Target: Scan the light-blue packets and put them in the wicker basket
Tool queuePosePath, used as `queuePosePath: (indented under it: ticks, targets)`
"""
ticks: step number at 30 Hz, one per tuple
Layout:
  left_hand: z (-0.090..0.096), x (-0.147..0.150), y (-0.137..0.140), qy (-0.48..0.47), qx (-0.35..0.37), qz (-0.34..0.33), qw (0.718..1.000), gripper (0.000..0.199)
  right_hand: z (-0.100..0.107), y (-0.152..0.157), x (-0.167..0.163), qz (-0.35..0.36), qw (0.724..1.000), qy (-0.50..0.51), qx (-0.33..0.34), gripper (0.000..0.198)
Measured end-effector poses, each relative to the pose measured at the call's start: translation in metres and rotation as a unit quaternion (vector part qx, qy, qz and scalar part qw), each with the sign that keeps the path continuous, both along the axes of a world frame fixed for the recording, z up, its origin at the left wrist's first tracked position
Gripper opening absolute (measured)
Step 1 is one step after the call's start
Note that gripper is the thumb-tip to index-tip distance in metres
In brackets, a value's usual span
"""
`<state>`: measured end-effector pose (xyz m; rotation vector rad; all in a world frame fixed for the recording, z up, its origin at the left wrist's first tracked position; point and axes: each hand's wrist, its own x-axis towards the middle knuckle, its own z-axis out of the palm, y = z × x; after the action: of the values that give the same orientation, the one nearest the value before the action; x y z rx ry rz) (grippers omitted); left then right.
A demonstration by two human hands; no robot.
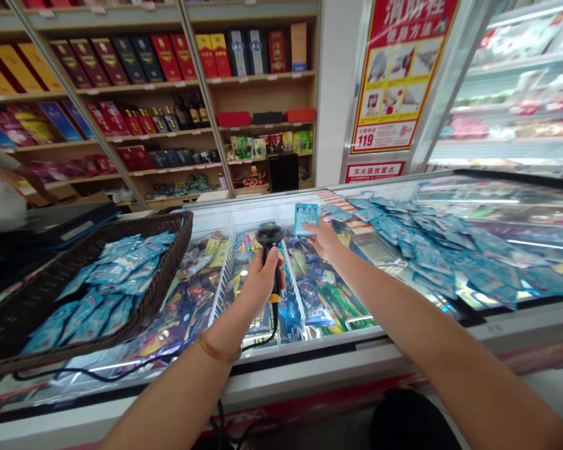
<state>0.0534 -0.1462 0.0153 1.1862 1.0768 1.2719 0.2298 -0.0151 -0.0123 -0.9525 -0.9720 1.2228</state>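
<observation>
My left hand [261, 275] is wrapped round the handle of a black and yellow barcode scanner [269, 236], its cable trailing down over the freezer front. Just right of the scanner's head, my right hand [325, 239] pinches a small light-blue packet [306, 219], held up with its printed side toward me. Many similar blue packets [417, 240] lie spread in a heap on the glass to the right. More blue packets [122, 269] lie in a dark brown wicker basket [169, 262] at the left.
A chest freezer [309, 369] with wire dividers, full of wrapped frozen goods, stands below my hands. Shelves of boxed bottles [164, 57] line the back. A red and yellow poster [394, 81] hangs beside an upright display fridge [520, 94]. The black cable [117, 375] crosses the front left.
</observation>
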Motion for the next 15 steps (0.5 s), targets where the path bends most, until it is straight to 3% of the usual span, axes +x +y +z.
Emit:
queuePosePath:
  ticks: [3,7,15]
  targets:
    - [-0.003,0.001,0.0,-0.002,0.009,-0.012,1.0,0.055,0.004,-0.002,0.004,0.046,0.997,0.067,-0.009,0.038]
    - [-0.004,0.004,-0.003,0.012,0.011,-0.04,0.999,0.055,0.009,-0.001,0.002,0.059,0.995,0.086,-0.004,0.032]
    - [-0.007,0.013,-0.01,0.081,0.045,-0.173,0.98,0.047,0.003,0.006,0.004,0.018,0.999,-0.015,0.039,0.05]
